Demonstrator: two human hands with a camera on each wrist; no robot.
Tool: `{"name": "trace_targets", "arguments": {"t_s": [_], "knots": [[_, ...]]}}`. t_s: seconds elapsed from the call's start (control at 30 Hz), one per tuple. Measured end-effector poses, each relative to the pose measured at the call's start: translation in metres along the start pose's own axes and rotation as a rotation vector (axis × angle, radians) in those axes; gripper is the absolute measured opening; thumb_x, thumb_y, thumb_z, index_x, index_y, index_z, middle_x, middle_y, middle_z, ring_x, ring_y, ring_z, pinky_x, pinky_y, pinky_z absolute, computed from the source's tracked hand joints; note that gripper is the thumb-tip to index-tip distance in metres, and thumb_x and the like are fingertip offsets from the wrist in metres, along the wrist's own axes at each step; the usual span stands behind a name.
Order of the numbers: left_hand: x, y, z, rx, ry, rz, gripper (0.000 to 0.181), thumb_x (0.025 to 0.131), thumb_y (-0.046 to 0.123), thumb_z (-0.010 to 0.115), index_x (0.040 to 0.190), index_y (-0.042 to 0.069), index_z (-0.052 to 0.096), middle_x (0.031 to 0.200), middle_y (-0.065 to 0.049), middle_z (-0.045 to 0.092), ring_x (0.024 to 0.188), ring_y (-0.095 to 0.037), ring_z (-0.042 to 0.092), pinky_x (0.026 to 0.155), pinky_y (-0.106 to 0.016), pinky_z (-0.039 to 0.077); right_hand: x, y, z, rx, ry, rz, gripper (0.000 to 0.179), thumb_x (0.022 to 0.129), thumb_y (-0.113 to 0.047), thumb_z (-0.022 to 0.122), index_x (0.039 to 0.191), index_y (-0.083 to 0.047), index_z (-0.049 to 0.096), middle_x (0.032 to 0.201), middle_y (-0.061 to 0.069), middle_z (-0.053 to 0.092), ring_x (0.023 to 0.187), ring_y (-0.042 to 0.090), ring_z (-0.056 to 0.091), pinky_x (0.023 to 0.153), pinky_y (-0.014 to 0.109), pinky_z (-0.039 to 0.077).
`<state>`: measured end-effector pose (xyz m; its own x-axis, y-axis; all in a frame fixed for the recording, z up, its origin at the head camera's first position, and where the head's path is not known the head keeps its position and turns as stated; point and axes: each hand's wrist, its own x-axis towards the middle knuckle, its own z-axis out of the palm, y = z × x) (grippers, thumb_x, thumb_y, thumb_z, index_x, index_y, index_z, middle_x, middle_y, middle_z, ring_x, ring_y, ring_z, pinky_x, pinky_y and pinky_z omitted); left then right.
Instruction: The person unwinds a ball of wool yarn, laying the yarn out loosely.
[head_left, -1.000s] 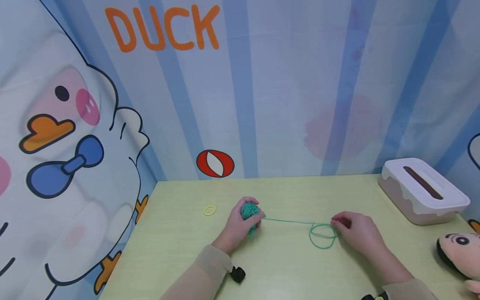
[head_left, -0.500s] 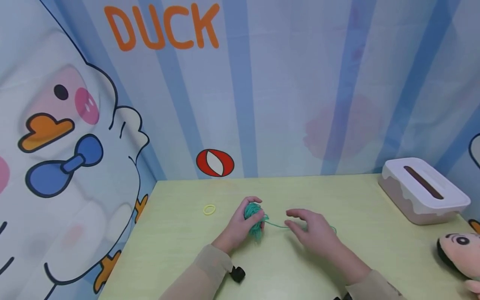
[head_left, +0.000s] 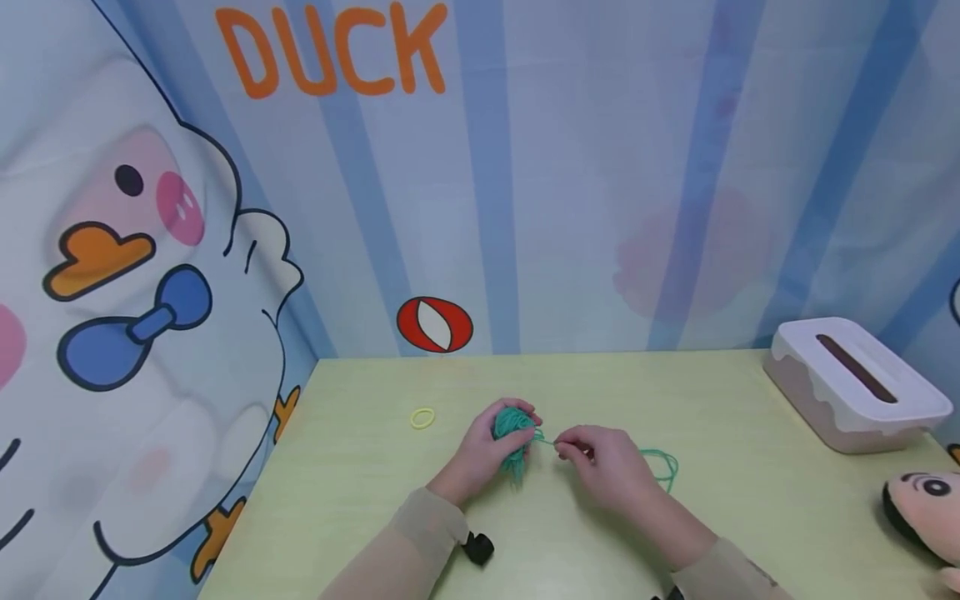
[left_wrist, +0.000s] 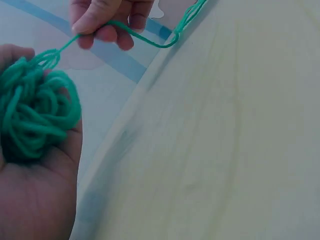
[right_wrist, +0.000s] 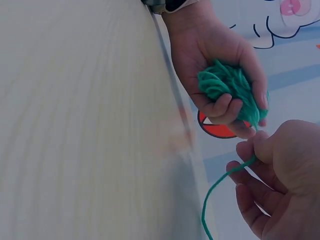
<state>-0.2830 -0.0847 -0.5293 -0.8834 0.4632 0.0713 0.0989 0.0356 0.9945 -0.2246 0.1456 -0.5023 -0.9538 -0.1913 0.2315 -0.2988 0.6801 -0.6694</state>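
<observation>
A bundle of green yarn (head_left: 513, 425) sits in my left hand (head_left: 480, 446), whose fingers and thumb curl round it. In the left wrist view, the yarn bundle (left_wrist: 37, 110) shows loose loops at its upper edge. My right hand (head_left: 611, 467) pinches the strand coming off the bundle between thumb and fingertips, close to the left hand. Past the right hand, the loose strand (head_left: 663, 467) lies in loops on the table. In the right wrist view the strand (right_wrist: 212, 192) hangs down from the pinching right hand (right_wrist: 285, 175).
On the pale table (head_left: 360, 500), a yellow ring (head_left: 422, 417) lies left of the hands. A tissue box (head_left: 855, 383) stands at the back right, with a plush toy (head_left: 926, 508) at the right edge. A patterned curtain (head_left: 562, 208) rises behind the table.
My right hand has moved left along the strand towards the bundle, its fingers parting midway and now pinching the strand near the left hand. The left hand keeps holding the yarn.
</observation>
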Motion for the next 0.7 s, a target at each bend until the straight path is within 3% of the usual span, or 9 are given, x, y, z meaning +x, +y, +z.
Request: {"name": "trace_targets", "arguments": {"t_s": [0.1, 0.17, 0.27, 0.43, 0.57, 0.7], "knots": [[0.0, 0.0, 0.001, 0.049, 0.015, 0.011, 0.033, 0.106, 0.027, 0.076, 0.132, 0.011, 0.062, 0.135, -0.008, 0.077, 0.111, -0.019, 0.072, 0.097, -0.026, 0.059, -0.005, 0.004, -0.011, 0.016, 0.038, 0.028, 0.011, 0.106, -0.015, 0.073, 0.111, -0.013, 0.082, 0.096, -0.005, 0.082, 0.086, 0.008, 0.073, 0.079, 0.026, 0.06], [0.0, -0.001, 0.001, 0.082, 0.039, -0.004, 0.037, 0.104, 0.029, 0.079, 0.132, 0.012, 0.062, 0.133, -0.007, 0.076, 0.117, -0.019, 0.07, 0.099, -0.028, 0.058, -0.008, 0.007, -0.019, 0.032, 0.062, 0.033, 0.01, 0.107, -0.015, 0.073, 0.111, -0.012, 0.082, 0.096, -0.002, 0.082, 0.085, 0.009, 0.073, 0.076, 0.025, 0.059], [0.001, -0.001, 0.0, 0.094, 0.068, -0.032, 0.044, 0.102, 0.029, 0.081, 0.137, 0.012, 0.06, 0.122, -0.007, 0.072, 0.109, -0.021, 0.07, 0.096, -0.031, 0.061, -0.011, 0.012, -0.029, 0.035, 0.108, 0.029, 0.01, 0.106, -0.014, 0.073, 0.112, -0.011, 0.081, 0.096, 0.0, 0.083, 0.085, 0.012, 0.074, 0.072, 0.025, 0.056], [0.001, 0.0, -0.001, -0.01, 0.031, -0.048, 0.038, 0.104, 0.018, 0.078, 0.135, 0.007, 0.059, 0.108, -0.013, 0.076, 0.093, -0.022, 0.079, 0.093, -0.034, 0.067, -0.016, 0.021, -0.04, 0.005, 0.175, 0.01, 0.01, 0.106, -0.013, 0.074, 0.111, -0.009, 0.081, 0.095, -0.001, 0.084, 0.086, 0.015, 0.075, 0.072, 0.026, 0.056], [0.0, -0.001, 0.0, -0.034, 0.012, -0.029, 0.026, 0.105, 0.013, 0.075, 0.127, 0.01, 0.063, 0.121, -0.01, 0.078, 0.087, -0.018, 0.075, 0.088, -0.029, 0.065, -0.02, 0.031, -0.047, -0.016, 0.212, 0.015, 0.009, 0.105, -0.012, 0.075, 0.109, -0.009, 0.081, 0.093, -0.002, 0.084, 0.084, 0.015, 0.074, 0.073, 0.026, 0.056], [0.0, -0.002, -0.001, -0.048, -0.004, -0.027, 0.036, 0.107, 0.017, 0.073, 0.139, 0.005, 0.059, 0.127, -0.012, 0.077, 0.084, -0.018, 0.071, 0.083, -0.028, 0.064, -0.023, 0.041, -0.057, -0.039, 0.236, 0.033, 0.009, 0.105, -0.013, 0.075, 0.109, -0.008, 0.081, 0.093, -0.001, 0.083, 0.083, 0.013, 0.073, 0.072, 0.026, 0.056]]}}
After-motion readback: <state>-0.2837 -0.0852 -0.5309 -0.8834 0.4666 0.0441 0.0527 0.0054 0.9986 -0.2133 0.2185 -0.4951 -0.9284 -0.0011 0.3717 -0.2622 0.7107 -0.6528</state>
